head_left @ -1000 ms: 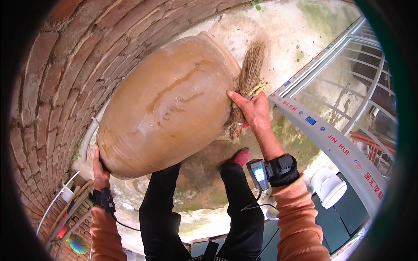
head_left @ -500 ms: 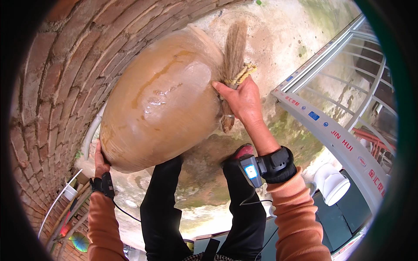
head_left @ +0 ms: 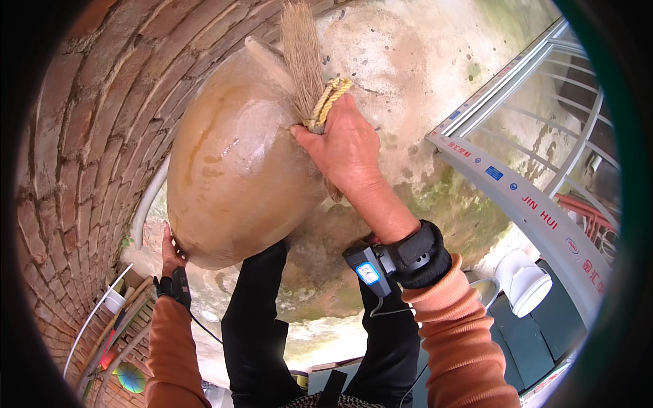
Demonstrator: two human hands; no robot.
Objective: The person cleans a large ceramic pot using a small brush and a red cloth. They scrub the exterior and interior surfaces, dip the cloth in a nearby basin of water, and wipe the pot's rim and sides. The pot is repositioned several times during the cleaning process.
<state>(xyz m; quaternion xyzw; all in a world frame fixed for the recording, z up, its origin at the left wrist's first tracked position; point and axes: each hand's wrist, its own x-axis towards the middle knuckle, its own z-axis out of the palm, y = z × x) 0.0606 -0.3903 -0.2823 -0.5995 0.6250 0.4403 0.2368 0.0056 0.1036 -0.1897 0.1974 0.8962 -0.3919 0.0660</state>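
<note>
A large, wet, brown glazed jar [head_left: 235, 170] leans over on its side in front of me, its rim at the far end. My left hand [head_left: 171, 254] holds its near lower end, partly hidden by the jar's curve. In my right hand [head_left: 349, 146] is a straw brush [head_left: 303, 58], its fingers closed round the bound handle and the thumb toward the jar. The bristles point away from me and lie across the jar's right side near the rim. Yellow twisted rope [head_left: 330, 99] loops at the brush's binding.
A brick wall [head_left: 75, 149] curves along the left, with a pale pipe [head_left: 149, 204] beside the jar. Wet, mossy concrete [head_left: 422, 88] lies ahead. At right stand a white-framed glazed panel [head_left: 524, 194] and a white bucket [head_left: 522, 284]. Poles [head_left: 115, 326] lean at lower left.
My right hand and the brush have moved left and away from me, toward the jar's rim. The brush now tilts left. My left hand keeps its place at the jar's near end.
</note>
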